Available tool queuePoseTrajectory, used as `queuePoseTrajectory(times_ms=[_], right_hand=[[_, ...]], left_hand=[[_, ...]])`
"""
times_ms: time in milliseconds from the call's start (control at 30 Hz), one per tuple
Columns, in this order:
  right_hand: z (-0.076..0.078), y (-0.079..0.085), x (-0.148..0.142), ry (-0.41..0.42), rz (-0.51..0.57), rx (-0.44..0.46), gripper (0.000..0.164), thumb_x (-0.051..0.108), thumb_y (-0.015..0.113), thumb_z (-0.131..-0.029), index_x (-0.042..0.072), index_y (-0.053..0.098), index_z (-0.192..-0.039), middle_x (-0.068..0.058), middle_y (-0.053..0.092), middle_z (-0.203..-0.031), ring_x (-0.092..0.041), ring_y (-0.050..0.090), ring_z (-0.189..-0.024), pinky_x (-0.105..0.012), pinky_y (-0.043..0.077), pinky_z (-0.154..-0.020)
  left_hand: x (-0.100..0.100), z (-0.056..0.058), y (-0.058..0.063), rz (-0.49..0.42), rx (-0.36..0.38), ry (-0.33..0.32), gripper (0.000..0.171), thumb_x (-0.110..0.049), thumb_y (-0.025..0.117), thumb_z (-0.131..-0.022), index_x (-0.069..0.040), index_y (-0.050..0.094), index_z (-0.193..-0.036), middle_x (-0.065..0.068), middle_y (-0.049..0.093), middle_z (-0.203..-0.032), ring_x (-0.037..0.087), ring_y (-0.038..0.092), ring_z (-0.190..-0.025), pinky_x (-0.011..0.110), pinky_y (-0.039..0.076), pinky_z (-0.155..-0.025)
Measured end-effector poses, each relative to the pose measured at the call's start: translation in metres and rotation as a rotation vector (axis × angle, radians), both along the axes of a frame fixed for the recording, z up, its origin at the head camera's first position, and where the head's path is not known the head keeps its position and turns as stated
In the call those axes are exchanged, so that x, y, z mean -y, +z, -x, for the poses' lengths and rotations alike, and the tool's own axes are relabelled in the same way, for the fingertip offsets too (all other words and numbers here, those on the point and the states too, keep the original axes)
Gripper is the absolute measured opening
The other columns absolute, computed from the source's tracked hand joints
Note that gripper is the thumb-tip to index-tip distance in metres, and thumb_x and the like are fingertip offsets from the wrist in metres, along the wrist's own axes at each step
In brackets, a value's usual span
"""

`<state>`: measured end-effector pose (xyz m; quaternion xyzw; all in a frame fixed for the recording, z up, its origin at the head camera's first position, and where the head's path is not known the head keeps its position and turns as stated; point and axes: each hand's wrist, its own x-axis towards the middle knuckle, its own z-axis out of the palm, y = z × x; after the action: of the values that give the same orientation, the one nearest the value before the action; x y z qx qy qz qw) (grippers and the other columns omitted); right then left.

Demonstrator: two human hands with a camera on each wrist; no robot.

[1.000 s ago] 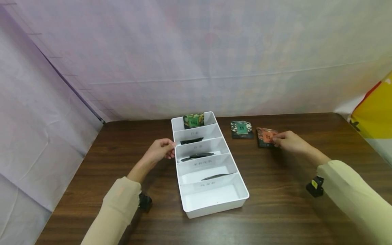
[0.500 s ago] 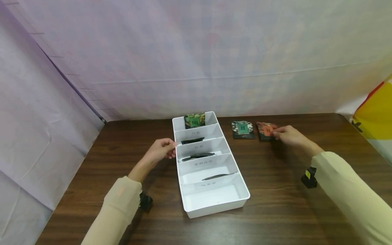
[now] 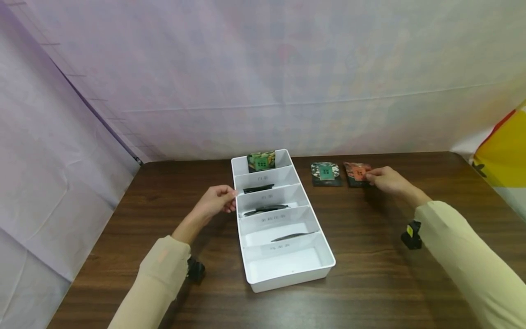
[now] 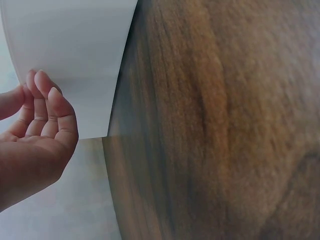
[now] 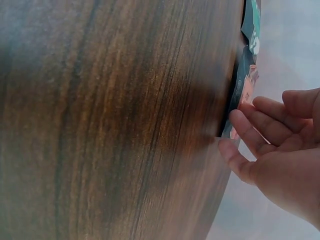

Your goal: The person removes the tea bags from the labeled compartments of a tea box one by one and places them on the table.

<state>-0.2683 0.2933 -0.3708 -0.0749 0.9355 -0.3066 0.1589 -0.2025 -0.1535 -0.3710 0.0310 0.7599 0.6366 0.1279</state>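
A white divided tray [image 3: 287, 269] stands on the table. At its left side my left hand [image 3: 213, 201] pinches the rim between thumb and fingers. To the tray's right lies a black tea sachet with an orange label [image 3: 356, 171]. My right hand [image 3: 390, 180] touches its right side with the fingertips. In the right wrist view, the fingers [image 5: 257, 125] reach down to the sachet, with the thumb standing apart. Just left of it, a sachet with a green label [image 3: 326, 172] lies flat. Inside the tray's back compartment leans another green-labelled sachet [image 3: 261, 162].
Further dark sachets [image 3: 266, 209] stand in the tray's middle compartments, seen mostly edge-on. Printed labels mark the dividers. White cloth [image 3: 263, 91] hangs behind the brown wooden table [image 3: 370, 283], and a yellow and red cloth [image 3: 503, 151] hangs at the right.
My right hand has slid the orange-labelled sachet away from me and straightened it beside the green-labelled one. The left hand and the tray have stayed in place.
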Motion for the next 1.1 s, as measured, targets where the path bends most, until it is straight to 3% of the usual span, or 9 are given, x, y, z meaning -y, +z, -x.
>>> queuePoseTrajectory(times_ms=[500, 700, 933, 1100], right_hand=[[-0.005, 0.008, 0.002, 0.019, 0.011, -0.044, 0.05, 0.024, 0.031, -0.1, -0.019, 0.037, -0.125, -0.035, 0.052, -0.11, -0.046, 0.05, -0.102, -0.053, 0.041, -0.083], [-0.01, 0.02, 0.005, 0.022, 0.047, 0.002, 0.057, 0.033, 0.031, -0.1, -0.015, 0.031, -0.132, -0.034, 0.05, -0.115, -0.044, 0.048, -0.105, -0.054, 0.041, -0.083], [-0.016, 0.039, 0.013, 0.072, 0.037, -0.088, 0.05, 0.036, 0.04, -0.098, -0.007, 0.05, -0.123, -0.024, 0.056, -0.114, -0.036, 0.053, -0.102, -0.049, 0.043, -0.081], [-0.023, 0.052, 0.023, 0.09, 0.038, -0.081, 0.049, 0.038, 0.042, -0.096, -0.002, 0.051, -0.124, -0.021, 0.055, -0.117, -0.033, 0.053, -0.103, -0.048, 0.044, -0.08]], left_hand=[[0.0, 0.001, -0.002, -0.004, -0.001, -0.007, 0.016, -0.003, 0.049, -0.093, 0.001, 0.053, -0.078, 0.004, 0.053, -0.061, 0.01, 0.051, -0.053, 0.021, 0.044, -0.052], [0.001, 0.0, -0.001, 0.004, -0.004, -0.003, 0.016, -0.004, 0.049, -0.093, 0.002, 0.053, -0.079, 0.002, 0.052, -0.061, 0.01, 0.051, -0.053, 0.021, 0.044, -0.052], [0.0, 0.0, 0.0, 0.001, -0.003, -0.003, 0.017, -0.004, 0.049, -0.094, 0.0, 0.053, -0.078, 0.002, 0.053, -0.061, 0.01, 0.051, -0.053, 0.021, 0.044, -0.053], [0.0, 0.0, 0.0, 0.001, -0.003, 0.0, 0.017, -0.004, 0.049, -0.093, 0.0, 0.053, -0.078, 0.003, 0.053, -0.061, 0.01, 0.051, -0.053, 0.022, 0.044, -0.053]])
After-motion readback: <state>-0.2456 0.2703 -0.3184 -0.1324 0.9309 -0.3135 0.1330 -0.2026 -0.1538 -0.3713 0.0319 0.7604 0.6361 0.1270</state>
